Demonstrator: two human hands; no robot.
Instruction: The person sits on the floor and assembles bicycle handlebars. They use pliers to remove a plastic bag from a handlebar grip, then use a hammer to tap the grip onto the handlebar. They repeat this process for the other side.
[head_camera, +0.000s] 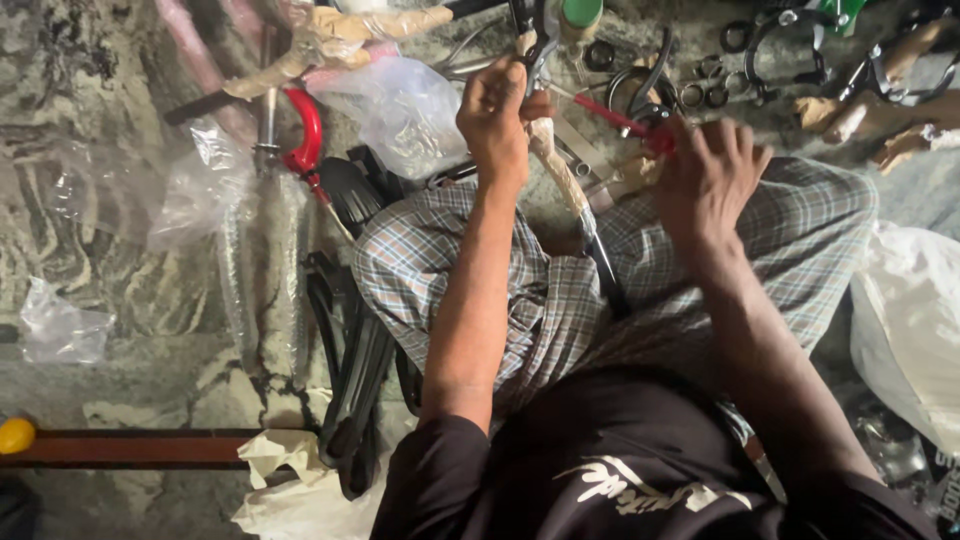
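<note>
I sit on a stone floor with a checked cloth (520, 290) over my legs. My left hand (497, 112) is closed around a long thin rod wrapped in brown paper (560, 170) that slants down across my lap to a dark end. My right hand (706, 172) is closed over a red-handled tool (612, 112), its fingers bent down over the red part beside the wrapped rod. Whether the tool touches the rod is hidden by my fingers.
Several metal rings and clamps (700, 90) lie ahead. A red hook-shaped part (305, 130) and clear plastic bags (395, 105) are at the left. Black rubber strips (350, 370) lie by my left knee. A white bag (910, 320) sits right; a brown bar (130, 448) lies lower left.
</note>
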